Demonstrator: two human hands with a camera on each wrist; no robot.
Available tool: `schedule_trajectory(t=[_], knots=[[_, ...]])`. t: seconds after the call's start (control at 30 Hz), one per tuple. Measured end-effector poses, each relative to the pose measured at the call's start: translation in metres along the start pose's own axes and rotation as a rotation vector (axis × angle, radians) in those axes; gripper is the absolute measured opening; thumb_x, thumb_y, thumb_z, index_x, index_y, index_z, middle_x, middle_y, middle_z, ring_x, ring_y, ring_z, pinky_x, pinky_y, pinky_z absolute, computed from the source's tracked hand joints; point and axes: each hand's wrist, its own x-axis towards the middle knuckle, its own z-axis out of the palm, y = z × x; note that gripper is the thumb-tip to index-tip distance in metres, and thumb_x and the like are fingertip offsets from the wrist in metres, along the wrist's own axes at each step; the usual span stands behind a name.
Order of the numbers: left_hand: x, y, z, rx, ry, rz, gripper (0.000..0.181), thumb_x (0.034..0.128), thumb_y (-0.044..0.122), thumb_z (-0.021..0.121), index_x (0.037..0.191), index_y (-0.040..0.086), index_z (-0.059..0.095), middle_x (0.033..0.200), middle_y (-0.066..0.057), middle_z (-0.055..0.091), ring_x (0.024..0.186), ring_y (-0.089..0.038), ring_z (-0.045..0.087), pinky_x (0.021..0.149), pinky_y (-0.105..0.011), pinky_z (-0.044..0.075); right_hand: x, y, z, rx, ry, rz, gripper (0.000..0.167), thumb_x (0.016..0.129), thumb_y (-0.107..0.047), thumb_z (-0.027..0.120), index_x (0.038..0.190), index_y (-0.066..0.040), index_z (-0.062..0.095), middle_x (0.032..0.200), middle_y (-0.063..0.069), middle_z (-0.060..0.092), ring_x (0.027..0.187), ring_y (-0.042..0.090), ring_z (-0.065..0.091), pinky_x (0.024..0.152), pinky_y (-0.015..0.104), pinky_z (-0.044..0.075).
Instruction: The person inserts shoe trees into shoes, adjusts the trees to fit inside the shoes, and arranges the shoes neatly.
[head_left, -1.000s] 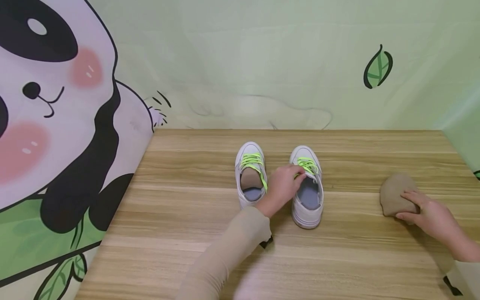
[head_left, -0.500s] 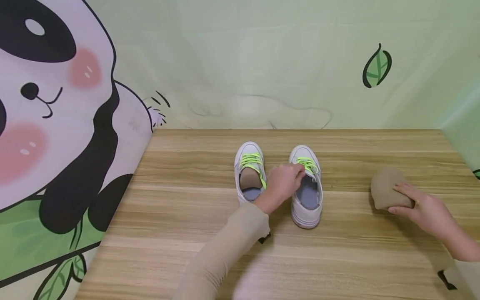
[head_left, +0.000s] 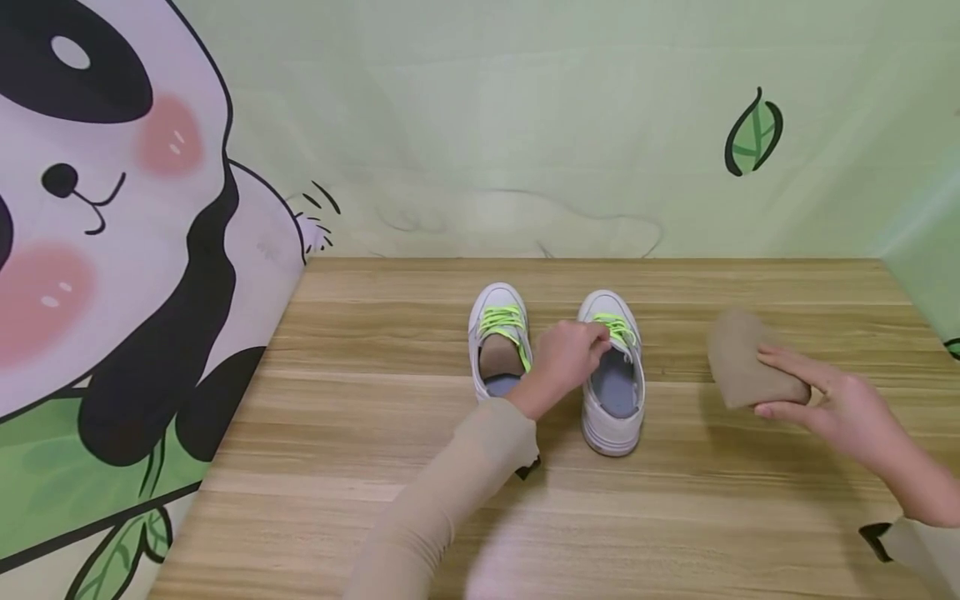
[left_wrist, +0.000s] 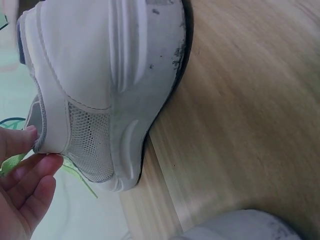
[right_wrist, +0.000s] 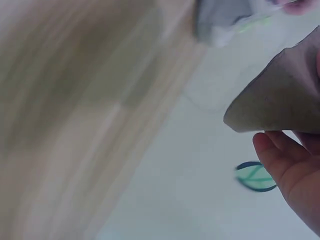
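So it's a pale green printed backdrop [head_left: 525, 100] with a cartoon panda [head_left: 112, 192] down the left side, and a wood-grain tabletop [head_left: 675, 525] in front of it. On that sit two low white shoes with neon-green laces, side by side, toes toward the backdrop.

The left hand [head_left: 564, 357] is pinching the edge of the right-hand white shoe [head_left: 613, 429] near its laces, thumb against fingertips. The right hand [head_left: 843, 404] grips a rounded, plain beige insert [head_left: 742, 358] (can't tell the material) and holds it up over the table, well apart from the shoes.

My read: this is the stuffing step for that second shoe, whose grey-blue insole [head_left: 617, 390] is in plain sight. The next move probably calls for bringing the insert across, narrow part toward the toe, with the mouth kept wide.

The left-hand white shoe [head_left: 497, 295] already has a similar brownish insert [head_left: 500, 357] in it. Main snag — the left hand sits right beside the mouth, so it could crowd the way in.
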Motion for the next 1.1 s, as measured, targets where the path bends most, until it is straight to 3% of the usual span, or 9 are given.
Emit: schedule_trajectory(t=[0.1,0.2,0.27,0.47,0.67,0.9,1.1], knots=[[0.001,0.000,-0.002,-0.009,-0.012,-0.005,0.016,0.0854,0.036,0.054,0.094,0.028,0.066,0.083,0.012,0.067,0.067,-0.003,0.059,0.051,-0.022,0.043,0.004,-0.015,-0.005,0.040,0.005,-0.020,0.062,0.062,-0.018,0.077,0.119,-0.014,0.056,0.128,-0.012,0.047,0.102,-0.026,0.031,0.055,0.009,0.030],[0.001,-0.001,-0.002,-0.009,-0.018,-0.004,0.016,0.0851,0.036,0.055,0.094,0.028,0.066,0.083,0.013,0.067,0.067,-0.003,0.058,0.052,-0.021,0.042,0.008,-0.027,-0.008,0.095,-0.017,-0.033,0.063,0.060,-0.017,0.078,0.119,-0.018,0.056,0.123,-0.033,0.037,0.106,-0.026,0.028,0.069,0.001,0.029],[0.002,-0.001,-0.001,-0.008,-0.023,-0.003,0.016,0.0850,0.037,0.055,0.094,0.029,0.066,0.082,0.013,0.066,0.067,-0.003,0.057,0.051,-0.021,0.041,0.010,-0.034,-0.008,0.117,-0.027,-0.052,0.064,0.058,-0.015,0.079,0.118,-0.017,0.057,0.121,-0.035,0.037,0.107,-0.025,0.030,0.078,-0.004,0.025],[0.002,-0.003,-0.001,-0.009,-0.029,0.003,0.016,0.0845,0.037,0.055,0.093,0.029,0.066,0.081,0.013,0.066,0.066,-0.003,0.057,0.050,-0.021,0.039,0.017,-0.049,-0.006,0.167,-0.032,-0.223,0.064,0.050,-0.009,0.081,0.111,-0.009,0.061,0.121,-0.029,0.045,0.112,-0.019,0.036,0.086,-0.002,0.026],[0.002,-0.005,-0.001,-0.022,-0.028,0.023,0.016,0.0842,0.036,0.056,0.093,0.029,0.067,0.085,0.013,0.067,0.072,-0.005,0.060,0.054,-0.023,0.043,0.021,-0.062,0.000,0.243,-0.081,-0.355,0.064,0.049,-0.010,0.080,0.110,-0.008,0.061,0.122,-0.021,0.049,0.115,-0.014,0.038,0.090,0.000,0.026],[0.004,-0.008,-0.001,-0.031,-0.025,0.059,0.017,0.0840,0.037,0.056,0.093,0.029,0.067,0.088,0.013,0.066,0.077,-0.007,0.061,0.060,-0.025,0.046,0.025,-0.075,0.006,0.288,-0.147,-0.404,0.060,0.055,-0.012,0.079,0.112,-0.009,0.060,0.120,-0.009,0.055,0.112,-0.012,0.041,0.088,0.001,0.030],[0.005,-0.009,0.001,-0.027,-0.015,0.068,0.017,0.0838,0.038,0.056,0.093,0.029,0.067,0.086,0.013,0.066,0.074,-0.006,0.059,0.059,-0.025,0.045,0.029,-0.084,0.009,0.247,-0.204,-0.371,0.053,0.061,-0.020,0.077,0.111,-0.012,0.061,0.114,0.003,0.061,0.110,-0.010,0.043,0.087,0.001,0.031]])
